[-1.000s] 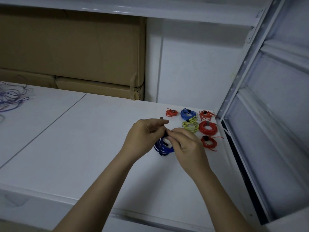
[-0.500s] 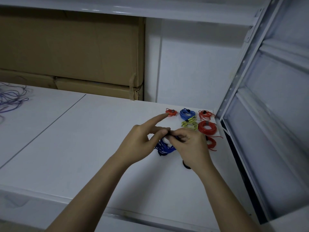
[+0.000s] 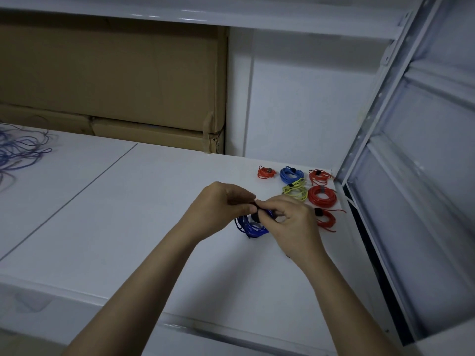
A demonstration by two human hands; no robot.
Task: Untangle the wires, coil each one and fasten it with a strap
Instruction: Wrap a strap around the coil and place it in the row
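Observation:
A dark blue wire coil (image 3: 248, 226) hangs between my two hands just above the white shelf (image 3: 128, 227). My left hand (image 3: 221, 206) pinches the coil's top with curled fingers. My right hand (image 3: 293, 222) grips the coil's right side, where a black strap (image 3: 255, 217) wraps it. Behind them lie several strapped coils: a small red coil (image 3: 266, 172), a light blue coil (image 3: 291, 174), a yellow coil (image 3: 295, 191) and three more red coils (image 3: 322, 196). A loose tangle of blue wires (image 3: 18, 150) sits at the far left.
Cardboard boxes (image 3: 110, 80) stand against the back of the shelf. A white metal upright (image 3: 370, 119) and panel close off the right side. Another shelf board (image 3: 205, 11) runs overhead. The shelf's front edge (image 3: 180, 327) is near me.
My left index finger, stretched out half a second ago, has curled back onto the coil. Both hands have closed in together on the strap.

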